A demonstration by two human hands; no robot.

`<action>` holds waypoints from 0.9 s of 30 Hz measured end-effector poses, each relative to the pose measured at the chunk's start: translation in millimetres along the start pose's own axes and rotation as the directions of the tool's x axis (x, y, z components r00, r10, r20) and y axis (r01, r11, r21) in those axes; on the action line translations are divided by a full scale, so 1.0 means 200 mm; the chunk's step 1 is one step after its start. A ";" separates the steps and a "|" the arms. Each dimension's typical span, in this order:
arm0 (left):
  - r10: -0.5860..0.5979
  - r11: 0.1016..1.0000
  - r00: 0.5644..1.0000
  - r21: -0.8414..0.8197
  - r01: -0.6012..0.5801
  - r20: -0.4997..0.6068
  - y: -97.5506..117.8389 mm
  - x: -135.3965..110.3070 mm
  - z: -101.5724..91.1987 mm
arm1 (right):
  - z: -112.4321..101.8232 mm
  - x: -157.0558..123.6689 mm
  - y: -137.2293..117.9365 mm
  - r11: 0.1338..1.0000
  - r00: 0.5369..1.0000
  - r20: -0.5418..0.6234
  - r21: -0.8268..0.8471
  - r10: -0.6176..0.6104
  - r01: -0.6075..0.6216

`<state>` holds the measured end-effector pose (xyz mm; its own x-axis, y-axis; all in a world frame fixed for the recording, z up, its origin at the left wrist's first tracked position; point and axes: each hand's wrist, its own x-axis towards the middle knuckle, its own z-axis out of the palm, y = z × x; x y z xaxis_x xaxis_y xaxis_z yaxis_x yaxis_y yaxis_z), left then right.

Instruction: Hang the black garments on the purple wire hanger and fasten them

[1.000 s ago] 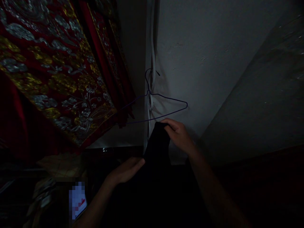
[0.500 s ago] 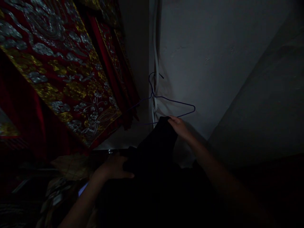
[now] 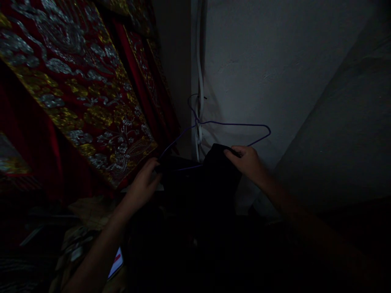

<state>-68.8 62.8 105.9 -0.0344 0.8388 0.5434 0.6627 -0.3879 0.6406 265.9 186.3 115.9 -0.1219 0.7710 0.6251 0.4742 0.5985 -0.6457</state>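
Observation:
A thin purple clothes hanger (image 3: 235, 124) hangs against the wall by its hook. Black cloth, seemingly a garment (image 3: 210, 183), lies over the hanger's lower bar; its exact kind is lost in the dark. My right hand (image 3: 247, 160) pinches the upper edge of this cloth just under the hanger's right arm. At the hanger's left end, my left hand (image 3: 145, 183) has its fingers closed at the cloth's other side. The lower part of the garment blends into the shadow.
Red cloth (image 3: 100, 97) with gold and silver sequin embroidery hangs at the left. A white cable (image 3: 200, 73) runs down the grey wall (image 3: 259, 61). Low at the left, a lit phone (image 3: 116, 262) lies among dim clutter.
My left hand has risen from the garment's lower part to the hanger's left end. My right hand has shifted slightly right, and the cloth now spreads wider along the tilted hanger.

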 end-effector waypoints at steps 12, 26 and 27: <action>0.245 0.968 0.959 0.087 -0.234 -0.145 0.27 0.38 0.07 | 0.16 -0.16 -0.06 0.965 0.996 0.033 0.248 0.078 -0.084; 0.271 0.955 0.933 0.183 -0.231 -0.235 0.13 0.41 0.05 | -0.27 0.25 0.34 0.852 0.916 -0.033 0.380 0.401 -0.360; 0.233 0.964 0.940 0.184 -0.190 -0.251 0.10 0.41 0.03 | -0.29 0.25 0.34 0.804 0.905 0.050 0.440 0.423 -0.400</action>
<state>-54.1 127.3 159.5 -0.0660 0.6020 0.7958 0.7833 -0.4628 0.4150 342.6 251.6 128.7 0.0469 0.9615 0.2709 0.0468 0.2688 -0.9621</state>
